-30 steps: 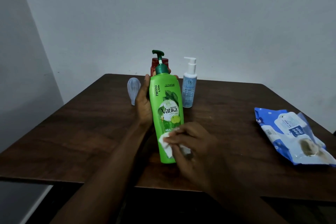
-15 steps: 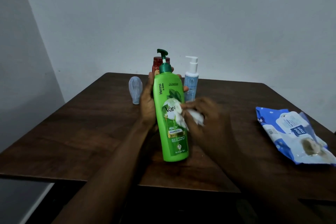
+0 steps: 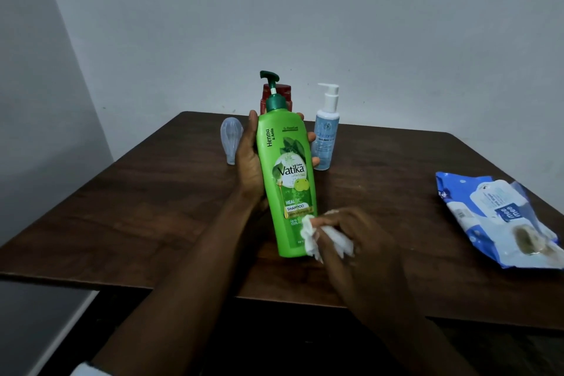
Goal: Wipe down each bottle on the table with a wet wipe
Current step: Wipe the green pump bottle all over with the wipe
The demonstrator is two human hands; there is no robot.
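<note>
My left hand (image 3: 248, 162) grips a tall green pump shampoo bottle (image 3: 285, 174) from behind, holding it nearly upright, tilted slightly, over the dark wooden table (image 3: 122, 217). My right hand (image 3: 351, 238) holds a crumpled white wet wipe (image 3: 309, 236) pressed against the bottle's lower right side. Behind it stand a pale blue pump bottle (image 3: 326, 134) and a red-capped bottle (image 3: 279, 94), mostly hidden by the green one. A small clear bottle (image 3: 232, 139) stands at the back left.
A blue and white wet wipe pack (image 3: 500, 223) lies flat near the table's right edge. A grey wall runs behind the table and along the left. The table's front edge is close to my forearms.
My right hand with the wipe went up from the bottle's lower part to its middle label, then came back down to the lower right side. The bottle shifted slightly in my left hand.
</note>
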